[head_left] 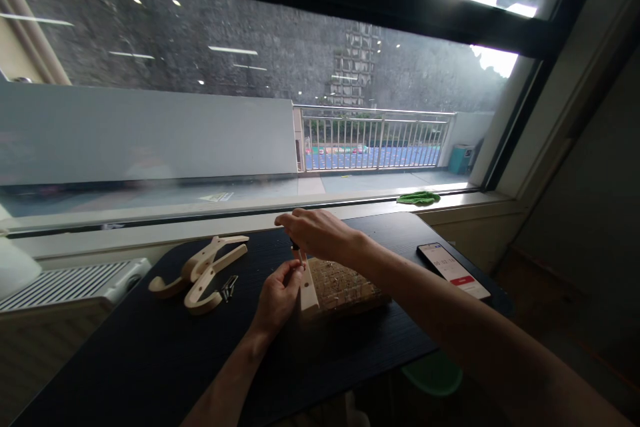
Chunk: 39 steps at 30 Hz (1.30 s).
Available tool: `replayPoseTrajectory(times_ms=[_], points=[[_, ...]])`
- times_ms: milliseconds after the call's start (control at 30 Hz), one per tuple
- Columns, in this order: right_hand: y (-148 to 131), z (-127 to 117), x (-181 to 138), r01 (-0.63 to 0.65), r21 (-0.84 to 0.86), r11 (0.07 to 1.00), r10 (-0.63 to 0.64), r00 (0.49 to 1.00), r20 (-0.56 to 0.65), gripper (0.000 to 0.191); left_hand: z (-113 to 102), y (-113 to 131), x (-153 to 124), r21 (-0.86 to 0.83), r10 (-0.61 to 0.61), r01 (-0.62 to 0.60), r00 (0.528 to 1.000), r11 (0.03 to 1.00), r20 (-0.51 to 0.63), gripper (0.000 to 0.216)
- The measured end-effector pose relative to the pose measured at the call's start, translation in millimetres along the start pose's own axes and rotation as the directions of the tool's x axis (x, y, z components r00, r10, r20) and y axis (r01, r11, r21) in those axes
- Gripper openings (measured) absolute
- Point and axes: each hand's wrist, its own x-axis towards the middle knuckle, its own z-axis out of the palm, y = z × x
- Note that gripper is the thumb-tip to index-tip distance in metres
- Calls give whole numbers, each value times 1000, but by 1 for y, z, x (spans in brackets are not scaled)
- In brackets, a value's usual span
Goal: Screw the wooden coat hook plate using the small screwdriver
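two bare arms, nothing worn in sight

the left hand (277, 293) and the right hand (315, 233) are both bare, and so are the wrists behind them. the left forearm (225, 380) shows uncovered skin right down to the bottom edge of the view, slim and narrowing at the wrist. the right forearm (450, 320) looms larger and broader, uncovered all the way to the lower right corner. the light is dim, so the fingernails and the finer skin detail cannot be made out.
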Motion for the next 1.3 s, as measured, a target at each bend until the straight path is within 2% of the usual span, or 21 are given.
replayPoseTrajectory(times_ms=[200, 600, 767, 1100, 1300], points=[[1, 3, 3, -78, -19, 997, 78, 997, -12, 24, -1, 3, -1, 12, -1, 1, 1000, 1000, -7, 27], [-5, -3, -4, -3, 10, 1000, 3, 1000, 19, 27, -2, 3, 1, 8, -10, 10, 1000, 1000, -14, 26], [-5, -4, -4, -22, 17, 1000, 22, 1000, 14, 29, -2, 2, 1, 4, -13, 13, 1000, 1000, -8, 26], [-3, -6, -3, -34, 28, 999, 33, 999, 37, 21, -2, 6, 0, 0, -34, 34, 999, 999, -22, 26], [-1, -4, -2, -66, -24, 998, 67, 997, 40, 19, 0, 2, 0, -33, -38, 37, 998, 999, -46, 28]])
